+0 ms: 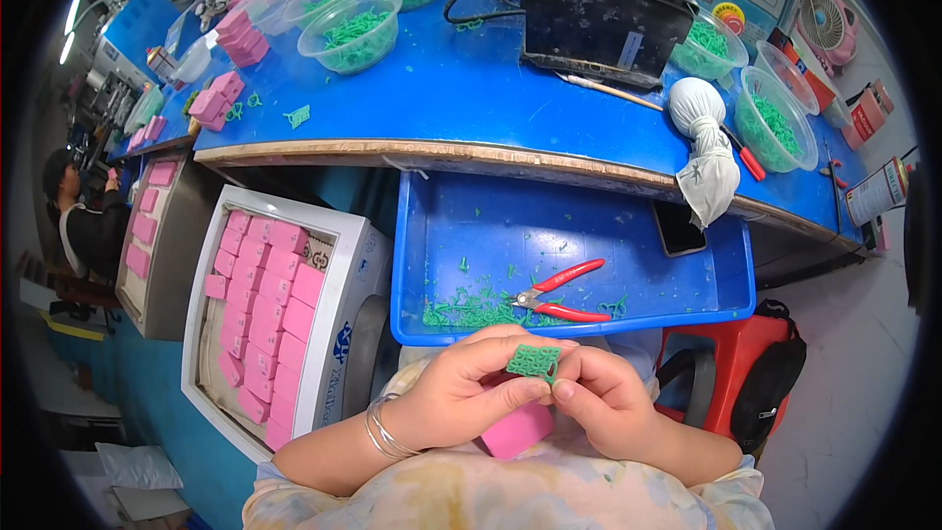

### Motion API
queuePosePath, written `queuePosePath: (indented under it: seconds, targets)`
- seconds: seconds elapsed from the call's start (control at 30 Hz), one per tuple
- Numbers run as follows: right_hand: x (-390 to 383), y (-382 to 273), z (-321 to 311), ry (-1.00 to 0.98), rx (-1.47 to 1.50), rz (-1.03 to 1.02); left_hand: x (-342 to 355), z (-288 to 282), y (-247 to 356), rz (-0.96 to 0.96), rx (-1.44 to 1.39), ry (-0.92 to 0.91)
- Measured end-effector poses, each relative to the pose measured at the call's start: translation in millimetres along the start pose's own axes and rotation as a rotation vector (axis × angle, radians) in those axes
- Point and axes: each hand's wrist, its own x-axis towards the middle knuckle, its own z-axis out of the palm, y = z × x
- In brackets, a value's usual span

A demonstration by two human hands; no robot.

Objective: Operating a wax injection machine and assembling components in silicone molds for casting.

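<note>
A small, flat green openwork piece [533,361], with rows of loops that look moulded, is held up over my lap. My left hand [461,391] grips its left side and lower edge between thumb and fingers. At the piece's lower right corner, my right hand [606,395] pinches with thumb and forefinger. Below both hands a pink block [517,430] rests on my lap, partly hidden by the fingers. Just beyond them, red-handled cutting pliers [559,296] lie in a blue tray [574,329] among green scraps [469,310].
Left of me, a white box [339,265] holds rows of pink blocks [265,319]. On the blue table [432,103] stand clear bowls [350,39] of green pieces, a black machine [603,20] and a white cloth bundle [702,137]. A phone [679,229] lies in the tray; another person [88,211] sits far left.
</note>
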Motion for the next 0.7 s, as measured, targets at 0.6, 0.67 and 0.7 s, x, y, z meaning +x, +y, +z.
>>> queuePosePath:
  seconds: [0.6, 0.67, 0.7]
  targets:
    - [0.0, 9.1, -4.7, 0.042, -0.252, -0.089, 0.4, -0.4, 1.0, 0.028, 0.062, -0.006]
    - [0.4, 0.4, -2.6, 0.069, -0.357, -0.076, 1.1, -1.3, 4.1, 0.034, 0.094, -0.010]
    - [1.0, -0.6, -2.6, 0.069, -0.356, -0.074, 1.3, -1.6, 4.7, 0.042, 0.126, -0.017]
